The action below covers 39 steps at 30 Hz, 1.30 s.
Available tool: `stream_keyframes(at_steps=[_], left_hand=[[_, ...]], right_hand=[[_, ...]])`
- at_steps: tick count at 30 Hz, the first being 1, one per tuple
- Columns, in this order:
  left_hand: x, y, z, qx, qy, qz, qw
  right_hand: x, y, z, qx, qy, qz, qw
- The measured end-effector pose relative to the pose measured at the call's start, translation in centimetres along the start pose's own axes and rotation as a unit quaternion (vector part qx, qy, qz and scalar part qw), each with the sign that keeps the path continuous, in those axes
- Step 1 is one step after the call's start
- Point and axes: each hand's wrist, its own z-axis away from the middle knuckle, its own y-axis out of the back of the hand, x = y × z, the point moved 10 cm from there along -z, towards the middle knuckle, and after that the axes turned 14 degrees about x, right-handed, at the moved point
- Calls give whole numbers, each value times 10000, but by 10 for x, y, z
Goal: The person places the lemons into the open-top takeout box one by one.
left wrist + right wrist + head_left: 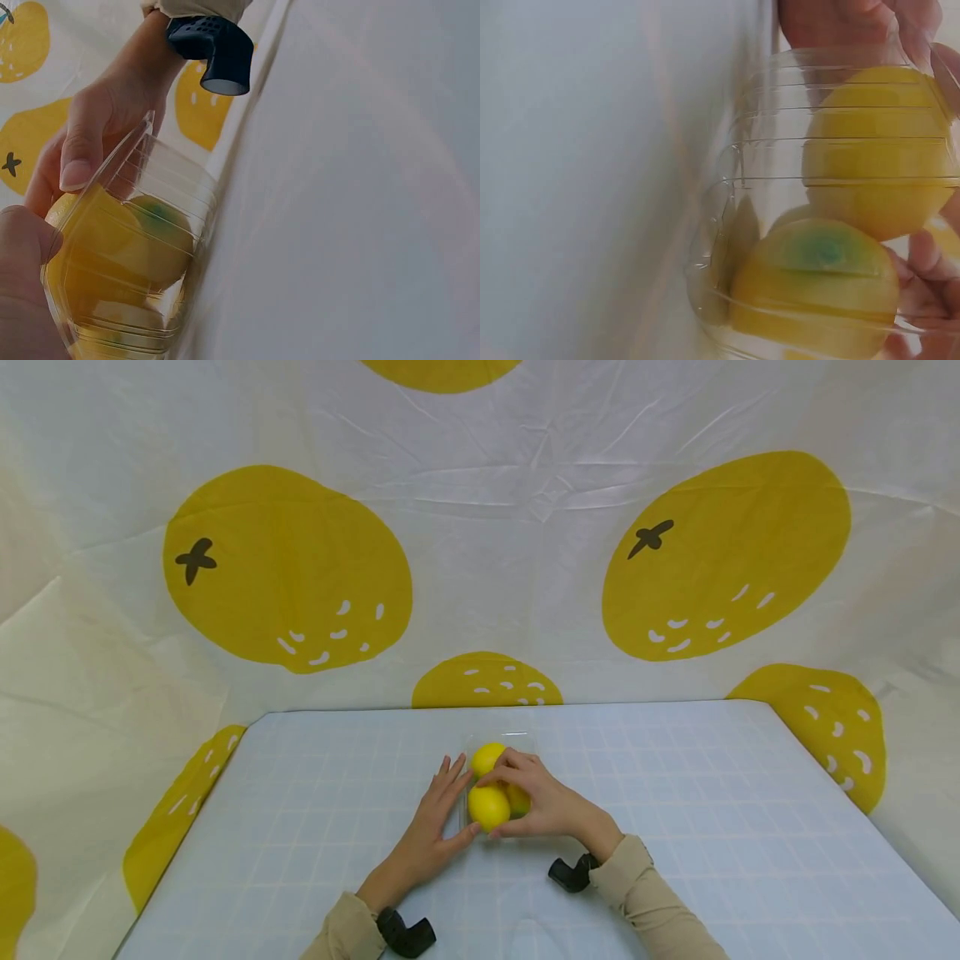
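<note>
A clear plastic container (517,742) with several yellow lemons stands on the table in the head view. My right hand (551,797) reaches over it from the right, thumb and fingers pinching the front lemon (489,810). Behind that one sits another lemon (486,758), partly covered by the right fingers. A lemon with a green patch (161,236) shows through the wall in the left wrist view. My left hand (429,831) lies along the container's left side with fingers extended, its thumb at the front corner. The right wrist view shows lemons (877,150) through the ribbed plastic.
A pale blue checked cloth (675,802) covers the table around the container. Behind the table's far edge hangs a white curtain (510,568) with big yellow fruit prints. Black wrist cameras (408,937) jut out beside both sleeves.
</note>
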Motion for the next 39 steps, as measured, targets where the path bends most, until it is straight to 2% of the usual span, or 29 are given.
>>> stream_keyframes(at_steps=[8, 17, 27, 39], left_hand=[[3, 2, -1, 120, -156, 41, 9998], [0, 1, 0, 71, -46, 53, 10000], [3, 2, -1, 92, -133, 100, 9998], [4, 2, -1, 92, -157, 136, 9997]], right_hand=[[-1, -2, 1, -106, 126, 13, 9999], [-4, -2, 1, -132, 430, 147, 9989], [-2, 2, 3, -165, 479, 423, 9978], [5, 1, 8, -193, 503, 365, 9979]])
